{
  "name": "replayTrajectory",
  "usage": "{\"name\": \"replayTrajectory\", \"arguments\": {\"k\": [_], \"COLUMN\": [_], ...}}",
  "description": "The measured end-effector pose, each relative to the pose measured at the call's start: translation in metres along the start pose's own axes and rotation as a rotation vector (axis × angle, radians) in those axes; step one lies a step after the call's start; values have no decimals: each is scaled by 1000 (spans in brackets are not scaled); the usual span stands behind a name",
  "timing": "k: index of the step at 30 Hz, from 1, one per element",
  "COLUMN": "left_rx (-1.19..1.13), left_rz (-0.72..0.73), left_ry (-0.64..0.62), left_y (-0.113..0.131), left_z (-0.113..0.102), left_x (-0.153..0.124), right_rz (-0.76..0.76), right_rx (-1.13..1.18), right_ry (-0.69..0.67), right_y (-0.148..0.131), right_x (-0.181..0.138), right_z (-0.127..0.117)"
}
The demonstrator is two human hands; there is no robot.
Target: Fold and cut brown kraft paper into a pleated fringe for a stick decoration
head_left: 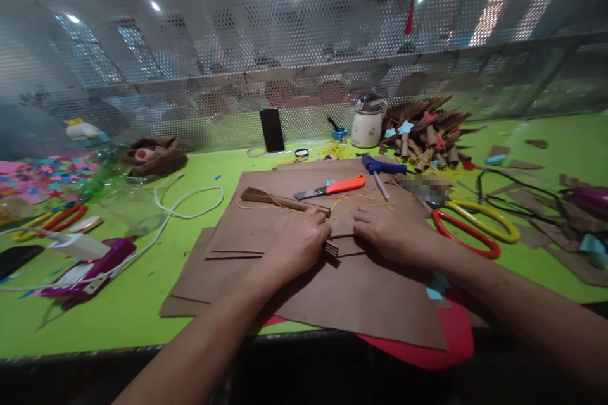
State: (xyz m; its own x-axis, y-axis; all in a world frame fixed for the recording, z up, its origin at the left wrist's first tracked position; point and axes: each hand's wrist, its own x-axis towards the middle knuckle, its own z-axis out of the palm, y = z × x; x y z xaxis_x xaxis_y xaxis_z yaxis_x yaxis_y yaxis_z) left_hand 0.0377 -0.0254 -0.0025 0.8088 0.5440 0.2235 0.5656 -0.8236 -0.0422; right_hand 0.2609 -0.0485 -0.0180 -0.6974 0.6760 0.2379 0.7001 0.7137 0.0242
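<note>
Two bare hands rest on stacked brown paper sheets (332,291) on a green tabletop (142,316). The left hand (297,242) has its fingers closed around a dark pleated paper strip (331,248), whose end pokes out toward the right hand (392,234) — that hand's fingers curl down onto the paper, and I cannot tell if they grip anything. Just beyond lie a fringed brown bundle (280,201), an orange-handled knife (332,188) and a blue glue gun (380,166). Red and yellow scissors (470,231) sit near the right hand — a white cable (190,202) loops at left.
</note>
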Motion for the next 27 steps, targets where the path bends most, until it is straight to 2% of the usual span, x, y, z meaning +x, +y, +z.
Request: {"name": "replayTrajectory", "arguments": {"k": [7,12,17,21,27], "left_rx": [23,-67,-326,-570,-950], "left_rz": [-21,-98,-191,-337,-479], "left_ry": [-31,-36,26,34,-132], "left_y": [6,6,0,-4,-2], "left_z": [-7,-8,-6,-3,-5], "left_x": [-1,-3,1,1,-3], "right_rz": [30,0,8,92,156], "right_rx": [-107,-131,-129,-70,-34], "right_ry": [-21,-33,27,97,169], "right_y": [-5,-9,-11,-16,-19], "right_x": [-4,-4,-3,-2,-1], "right_z": [-4,-7,-3,-2,3]}}
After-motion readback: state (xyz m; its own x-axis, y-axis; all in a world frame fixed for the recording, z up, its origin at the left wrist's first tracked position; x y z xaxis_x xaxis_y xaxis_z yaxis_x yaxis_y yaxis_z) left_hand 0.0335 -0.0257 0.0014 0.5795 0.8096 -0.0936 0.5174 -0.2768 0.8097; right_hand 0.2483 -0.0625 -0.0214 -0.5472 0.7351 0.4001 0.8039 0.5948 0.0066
